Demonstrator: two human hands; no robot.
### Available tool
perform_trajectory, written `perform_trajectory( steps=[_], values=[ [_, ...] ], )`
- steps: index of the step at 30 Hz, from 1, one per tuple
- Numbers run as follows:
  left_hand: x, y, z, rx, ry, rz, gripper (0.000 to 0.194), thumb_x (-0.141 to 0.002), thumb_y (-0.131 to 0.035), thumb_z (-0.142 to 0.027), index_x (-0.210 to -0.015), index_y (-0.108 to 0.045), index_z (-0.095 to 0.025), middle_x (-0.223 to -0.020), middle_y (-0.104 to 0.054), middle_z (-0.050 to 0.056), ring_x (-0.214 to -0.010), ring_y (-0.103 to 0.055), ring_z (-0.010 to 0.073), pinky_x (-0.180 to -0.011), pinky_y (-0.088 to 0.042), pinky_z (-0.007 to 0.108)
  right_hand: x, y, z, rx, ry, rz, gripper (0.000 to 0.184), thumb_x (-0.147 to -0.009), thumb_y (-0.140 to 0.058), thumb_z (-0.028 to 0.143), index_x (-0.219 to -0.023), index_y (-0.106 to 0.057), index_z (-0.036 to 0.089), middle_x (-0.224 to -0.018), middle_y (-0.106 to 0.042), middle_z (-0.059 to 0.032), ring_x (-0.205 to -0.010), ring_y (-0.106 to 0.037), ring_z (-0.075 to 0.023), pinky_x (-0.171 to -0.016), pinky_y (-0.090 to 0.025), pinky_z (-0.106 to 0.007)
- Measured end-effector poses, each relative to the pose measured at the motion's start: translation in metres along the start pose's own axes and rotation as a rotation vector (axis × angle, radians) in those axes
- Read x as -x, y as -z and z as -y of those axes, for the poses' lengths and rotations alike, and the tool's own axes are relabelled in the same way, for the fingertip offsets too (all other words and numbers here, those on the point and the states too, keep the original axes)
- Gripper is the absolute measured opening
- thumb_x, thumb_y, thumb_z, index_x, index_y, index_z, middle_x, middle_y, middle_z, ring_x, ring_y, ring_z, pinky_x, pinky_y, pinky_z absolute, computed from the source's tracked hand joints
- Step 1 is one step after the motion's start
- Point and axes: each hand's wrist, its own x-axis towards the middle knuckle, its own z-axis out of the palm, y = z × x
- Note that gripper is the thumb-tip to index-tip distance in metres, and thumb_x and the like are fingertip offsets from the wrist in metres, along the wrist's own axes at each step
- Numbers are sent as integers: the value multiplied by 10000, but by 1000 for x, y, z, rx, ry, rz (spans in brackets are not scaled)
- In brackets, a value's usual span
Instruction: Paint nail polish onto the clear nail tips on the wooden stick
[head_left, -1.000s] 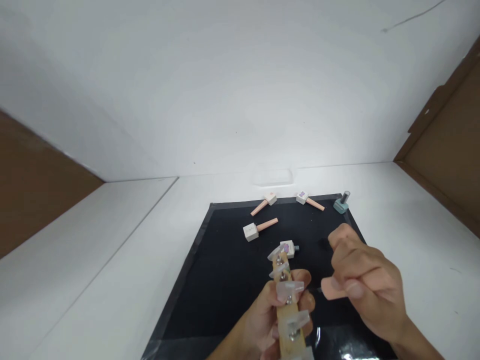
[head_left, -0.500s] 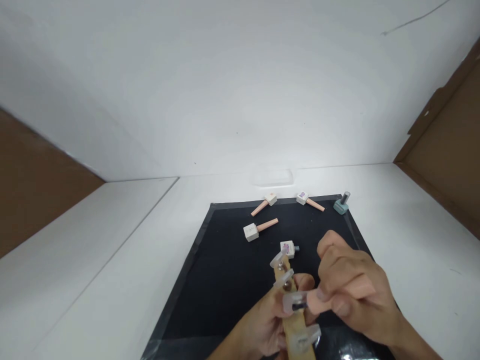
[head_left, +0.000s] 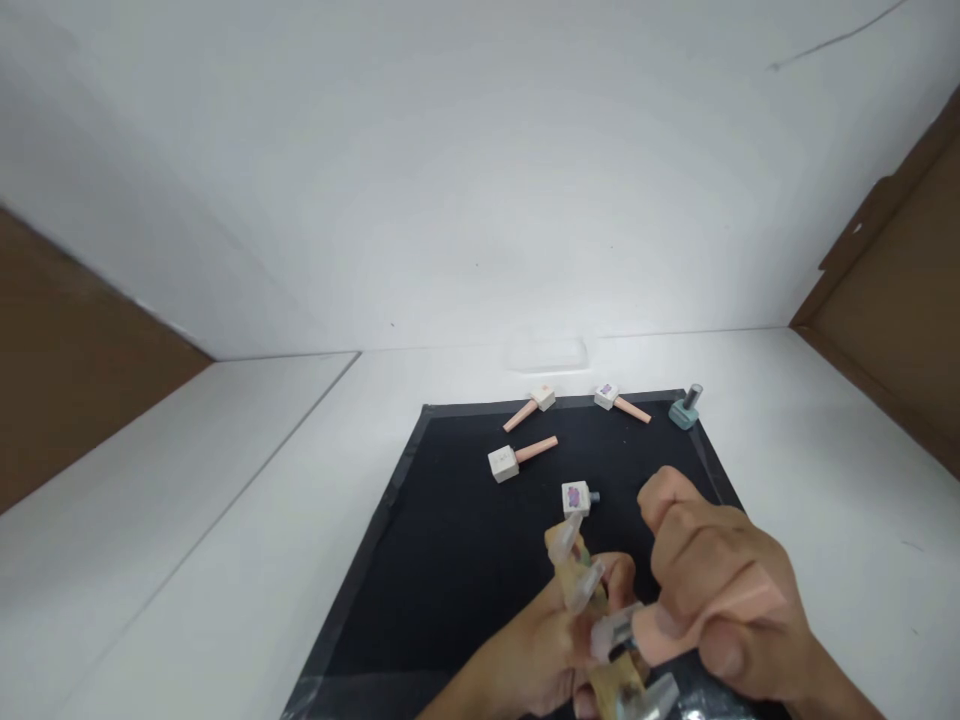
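My left hand (head_left: pixel 536 645) is closed around a yellowish, wood-like strip (head_left: pixel 609 685) that carries several clear false nail tips (head_left: pixel 585 586). Between the fingers of my right hand (head_left: pixel 735 570) is a nail polish brush (head_left: pixel 660 636) with a pink cap handle. Its dark brush end is at one of the nail tips, close to my left thumb; whether the bristles touch it I cannot tell. Just beyond the strip lies a capless white polish bottle (head_left: pixel 575 498) with a purple design, on its side, its neck pointing right.
On the black mat (head_left: pixel 442 560) lie more white bottles with pink caps: one (head_left: pixel 504 463) at centre left, another (head_left: pixel 542 397) at the back, a third (head_left: pixel 607 396) right of it. A teal bottle (head_left: pixel 683 414) stands at the back right corner. White panels and brown cardboard (head_left: pixel 892 290) surround the mat.
The strip has turned in my left hand, so the nail tips now slant more steeply. My right hand and the brush have shifted a little to the right along with it.
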Motion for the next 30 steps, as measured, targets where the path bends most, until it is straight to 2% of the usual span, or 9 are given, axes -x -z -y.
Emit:
perform_trajectory(
  steps=[1, 4, 8, 12, 17, 20, 23, 27, 30],
  values=[
    [0, -1, -1, -24, -6, -22, 384, -691, -777, -335, -669, -424, -185, -472, -420, -113, -294, -261, -12, -290, -259, 80, -1, 0, 0, 14, -5, 0, 367, -977, -479, 404, -663, -512, 217, -470, -554, 68, -413, -453, -90, -545, -374, -321],
    [-1, -2, -3, -75, -47, 9, 388, -726, -744, -384, -670, -413, -191, -462, -430, -111, -282, -265, -5, -297, -273, 98, -2, 0, 1, 41, -19, -52, 391, -987, -463, 387, -638, -482, 212, -458, -527, 71, -407, -441, -81, -534, -370, -311],
    [-1, -3, -2, -181, -47, -44, 420, -702, -761, -441, -670, -428, -187, -486, -432, -101, -309, -304, 3, -316, -278, 112, -1, 0, 1, 19, -12, -14, 386, -966, -494, 426, -648, -506, 208, -459, -529, 76, -401, -449, -73, -539, -378, -310],
    [1, -5, -5, -147, -53, -2, 422, -721, -744, -456, -682, -410, -200, -493, -444, -96, -325, -310, 9, -342, -302, 123, 1, 0, 1, 39, -23, -69, 413, -984, -479, 376, -607, -475, 208, -462, -529, 65, -415, -439, -86, -522, -372, -309],
    [1, -7, -7, -189, -13, -30, 418, -713, -758, -451, -715, -425, -199, -509, -440, -94, -366, -337, 11, -363, -308, 115, 3, 0, 0, -2, -43, -18, 402, -977, -493, 393, -620, -518, 211, -483, -566, 60, -428, -485, -90, -542, -382, -317],
    [1, -4, -4, -142, -74, 36, 457, -715, -748, -488, -719, -392, -202, -521, -437, -104, -343, -313, -5, -348, -305, 106, 4, -1, 0, -26, -62, -73, 418, -976, -495, 398, -604, -502, 208, -489, -571, 56, -432, -487, -90, -535, -367, -315],
    [1, 0, 0, -187, -59, 44, 438, -749, -729, -467, -736, -382, -201, -534, -430, -104, -355, -327, -7, -355, -318, 98, 4, -1, 1, -46, -81, -24, 417, -959, -517, 429, -606, -510, 207, -486, -579, 60, -421, -484, -83, -538, -372, -309],
    [4, 3, 2, -214, -83, 41, 419, -779, -719, -414, -733, -360, -204, -558, -438, -101, -363, -318, -17, -359, -316, 80, 5, -1, 1, -21, -97, -71, 417, -975, -496, 399, -606, -513, 206, -506, -595, 47, -446, -490, -90, -538, -374, -305],
    [5, 3, 1, -222, -89, 44, 426, -762, -739, -403, -725, -369, -196, -603, -431, -93, -397, -339, -21, -386, -349, 74, 6, 0, 0, -48, -77, -30, 421, -955, -529, 395, -579, -489, 210, -480, -572, 58, -427, -464, -90, -534, -383, -307]
  ],
)
